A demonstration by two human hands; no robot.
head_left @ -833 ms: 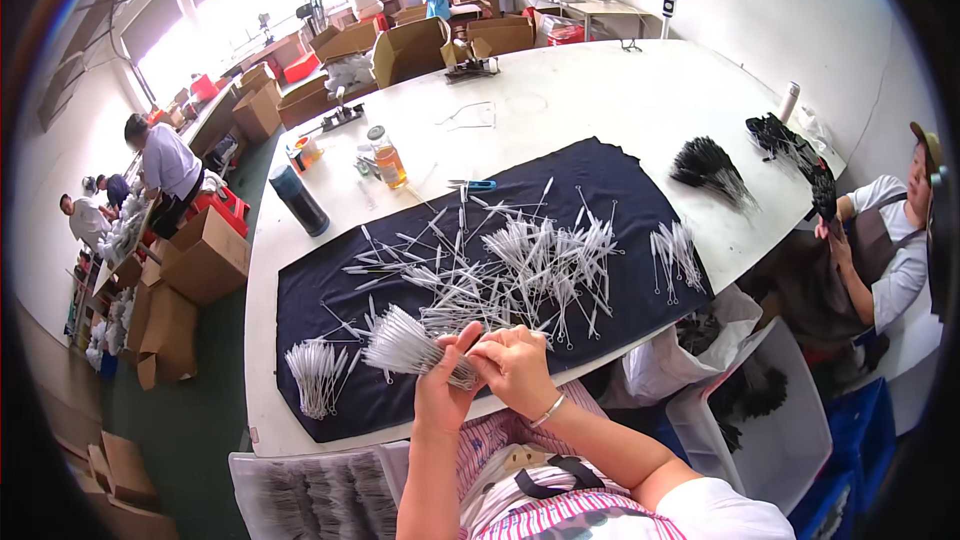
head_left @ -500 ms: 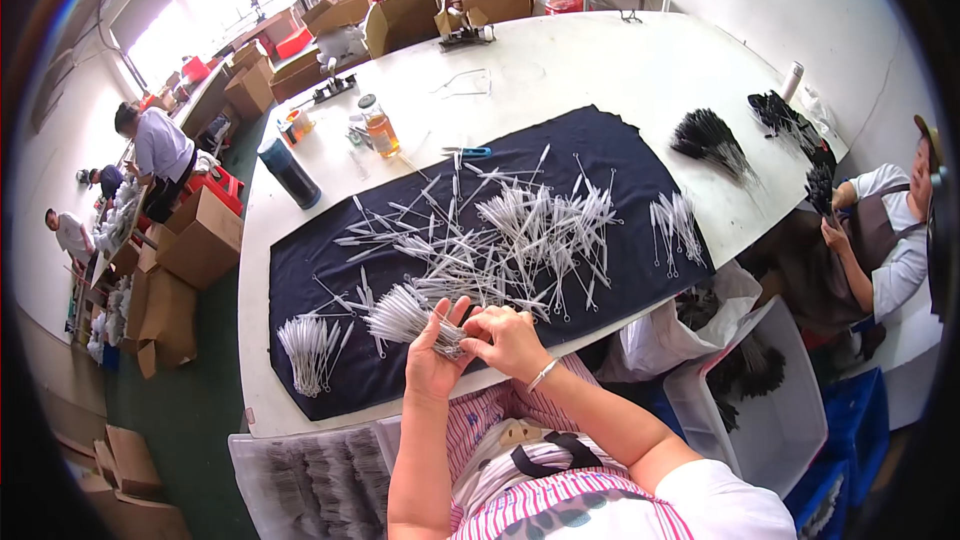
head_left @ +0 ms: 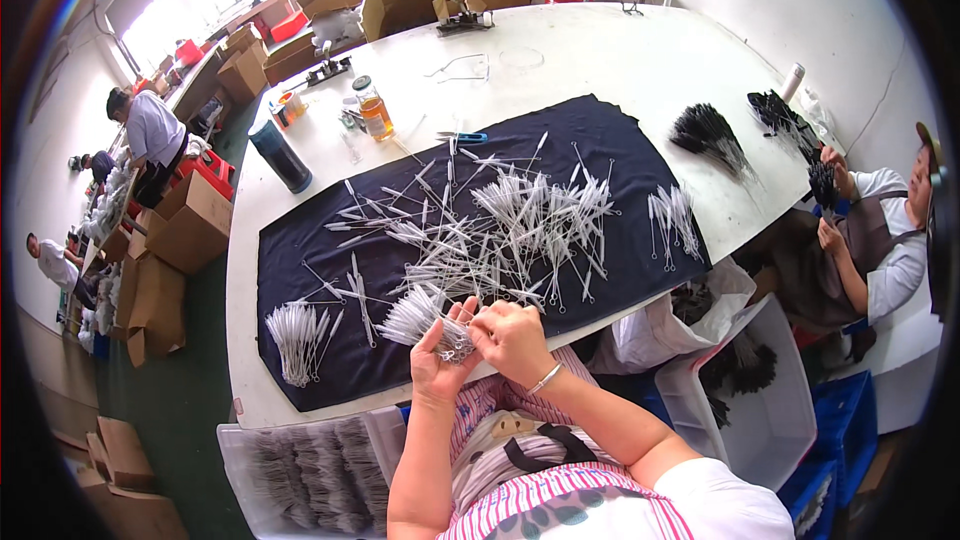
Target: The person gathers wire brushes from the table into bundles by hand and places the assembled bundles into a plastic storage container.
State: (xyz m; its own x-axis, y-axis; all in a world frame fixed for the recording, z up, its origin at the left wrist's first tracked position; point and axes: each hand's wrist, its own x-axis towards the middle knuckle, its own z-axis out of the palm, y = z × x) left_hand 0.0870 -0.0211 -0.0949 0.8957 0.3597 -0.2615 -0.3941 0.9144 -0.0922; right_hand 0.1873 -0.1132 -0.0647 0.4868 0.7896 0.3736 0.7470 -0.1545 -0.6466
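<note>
My left hand [head_left: 435,370] is closed around a bundle of small white wire-handled brushes [head_left: 410,317], bristle ends pointing away to the left and looped ends near my fingers. Close against it, my right hand [head_left: 513,342] has its fingers pinched by the looped ends; what sits between them is too small to make out. Both hands are over the near edge of a dark cloth [head_left: 625,140]. Just beyond them spreads a loose pile of the same brushes [head_left: 535,220]. A gathered bunch of brushes [head_left: 293,338] lies at the left, and a smaller group [head_left: 673,220] at the right.
On the white table [head_left: 590,50] stand a dark bottle [head_left: 280,157] and a jar of amber liquid [head_left: 373,112]. Blue-handled scissors [head_left: 468,137] lie on the cloth. Black brushes [head_left: 708,135] lie at the right, near a co-worker [head_left: 870,240]. A brush-filled bin [head_left: 320,470] is below left.
The view has shifted slightly, with the table sliding left and up. My hands stay together at the bundle. The co-worker at the right has raised one hand to the top of the black brushes.
</note>
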